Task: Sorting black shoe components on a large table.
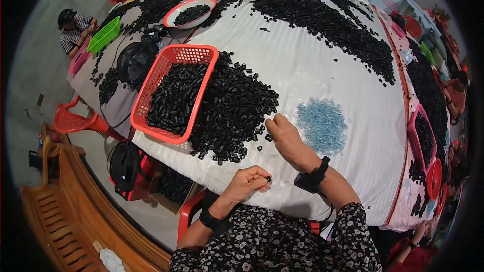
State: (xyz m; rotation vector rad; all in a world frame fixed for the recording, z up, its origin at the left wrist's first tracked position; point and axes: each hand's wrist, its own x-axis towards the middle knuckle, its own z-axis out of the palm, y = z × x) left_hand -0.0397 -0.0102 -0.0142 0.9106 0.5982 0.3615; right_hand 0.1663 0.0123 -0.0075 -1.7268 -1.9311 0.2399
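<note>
Close to my body, my left hand (246, 182) pinches a small black plastic piece (268, 179) between thumb and fingertips. Farther out, my right hand (288, 140) reaches to the right edge of a heap of small black cylindrical pieces (234, 106). Its fingers are drawn together, and anything between them is too small to make out. A few loose black pieces lie just beside its fingertips. To the right of that hand spreads a pile of small clear bluish pieces (322, 126). A red plastic basket (205, 93), tilted against the heap's left side, holds more black pieces.
The white-covered table (373, 171) carries another large spread of black pieces (327, 17) at the far side. A red-rimmed basin (212, 10) and a green basket (105, 35) stand far left. Other people sit around. A wooden bench (55, 211) is at lower left.
</note>
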